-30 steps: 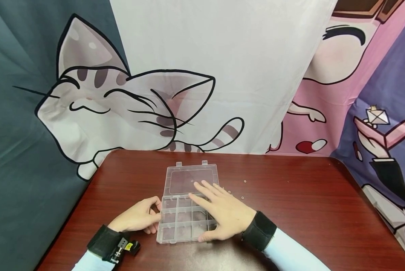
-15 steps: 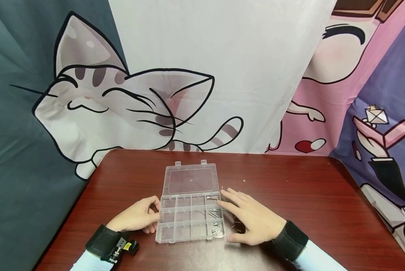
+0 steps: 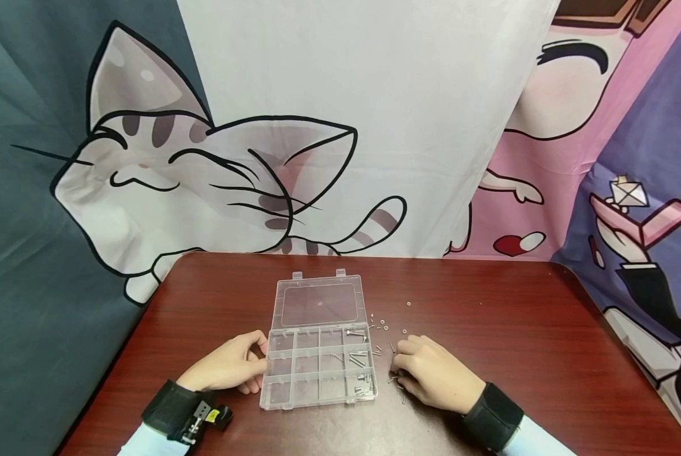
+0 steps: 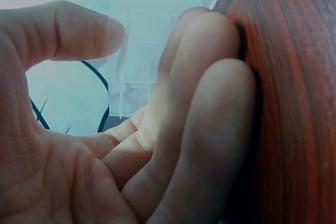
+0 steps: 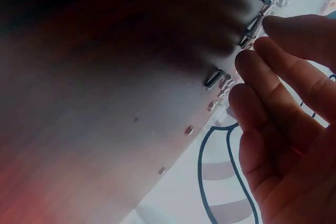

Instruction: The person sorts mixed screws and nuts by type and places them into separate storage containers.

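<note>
A clear plastic compartment box (image 3: 308,364) lies on the table with its lid (image 3: 320,304) folded back. Screws (image 3: 357,361) and other small metal parts sit in its right-hand compartments. My left hand (image 3: 226,364) holds the box's left edge, thumb (image 4: 89,35) on one side and fingers (image 4: 210,119) on the other. To the right of the box, my right hand (image 3: 434,373) is low over the table with bent fingers, its tips beside loose screws (image 3: 393,380). In the right wrist view a screw (image 5: 252,31) lies close to the thumb tip; no firm grip on it shows.
Small nuts (image 3: 386,327) and more screws (image 3: 377,351) are scattered right of the box. One nut (image 3: 408,303) lies farther back. The brown table (image 3: 517,329) ends at a printed cloth backdrop (image 3: 431,126). Both wrists carry black straps (image 3: 491,415).
My right hand has moved right, off the top of the box, and down to the loose screws, its spread fingers now bent. The left hand stays at the box's edge.
</note>
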Demonstrator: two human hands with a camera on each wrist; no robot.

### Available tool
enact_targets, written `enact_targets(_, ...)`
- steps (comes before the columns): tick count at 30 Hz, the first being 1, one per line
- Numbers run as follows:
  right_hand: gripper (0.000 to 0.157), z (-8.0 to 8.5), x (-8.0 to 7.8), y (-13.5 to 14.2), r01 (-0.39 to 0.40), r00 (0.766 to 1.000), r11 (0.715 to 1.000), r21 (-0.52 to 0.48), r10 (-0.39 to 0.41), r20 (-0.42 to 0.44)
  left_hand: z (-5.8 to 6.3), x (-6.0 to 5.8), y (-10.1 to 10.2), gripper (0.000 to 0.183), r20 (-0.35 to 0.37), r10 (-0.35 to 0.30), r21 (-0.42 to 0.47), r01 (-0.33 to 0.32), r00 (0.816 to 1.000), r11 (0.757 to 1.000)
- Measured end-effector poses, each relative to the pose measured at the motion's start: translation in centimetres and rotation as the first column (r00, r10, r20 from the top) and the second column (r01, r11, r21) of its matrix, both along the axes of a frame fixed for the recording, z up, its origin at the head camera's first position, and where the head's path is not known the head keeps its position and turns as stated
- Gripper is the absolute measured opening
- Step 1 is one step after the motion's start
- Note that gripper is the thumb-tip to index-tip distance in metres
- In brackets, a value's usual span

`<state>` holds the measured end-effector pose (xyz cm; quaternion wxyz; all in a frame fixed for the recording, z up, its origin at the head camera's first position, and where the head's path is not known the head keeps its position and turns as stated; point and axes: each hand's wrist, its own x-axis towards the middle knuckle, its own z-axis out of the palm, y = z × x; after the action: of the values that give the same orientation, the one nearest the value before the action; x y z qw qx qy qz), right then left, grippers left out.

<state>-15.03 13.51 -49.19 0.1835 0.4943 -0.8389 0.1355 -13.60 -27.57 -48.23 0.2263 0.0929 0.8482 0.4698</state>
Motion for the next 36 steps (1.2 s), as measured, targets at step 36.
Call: enact_targets(36,0.031,1.1,-1.1,-2.1,0.045,0.998,0.998,-0.052,-0.042,0.056,0.3,-0.1,0.0,0.026,-0.001,-0.014,-0.049,0.014,1.000,0.999)
